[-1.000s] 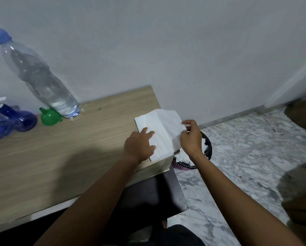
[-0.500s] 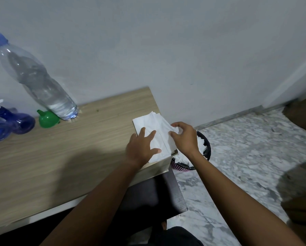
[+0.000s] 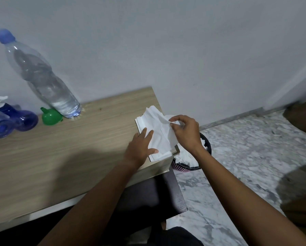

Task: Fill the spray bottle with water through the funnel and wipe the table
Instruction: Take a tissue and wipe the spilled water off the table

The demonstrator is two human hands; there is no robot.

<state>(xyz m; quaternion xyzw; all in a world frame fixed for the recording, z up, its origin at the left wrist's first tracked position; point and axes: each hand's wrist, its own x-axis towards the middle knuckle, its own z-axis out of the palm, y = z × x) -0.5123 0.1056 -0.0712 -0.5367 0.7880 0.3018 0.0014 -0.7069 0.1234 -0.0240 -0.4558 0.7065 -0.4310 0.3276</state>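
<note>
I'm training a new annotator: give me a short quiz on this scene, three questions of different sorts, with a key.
1. True or false: the green funnel sits in the spray bottle.
2. The right hand pinches: A) the top sheet of the tissue stack; B) the funnel; C) the spray bottle.
3. Fill in: the left hand lies flat on the ____.
Key: 1 false; 2 A; 3 tissue stack.
</note>
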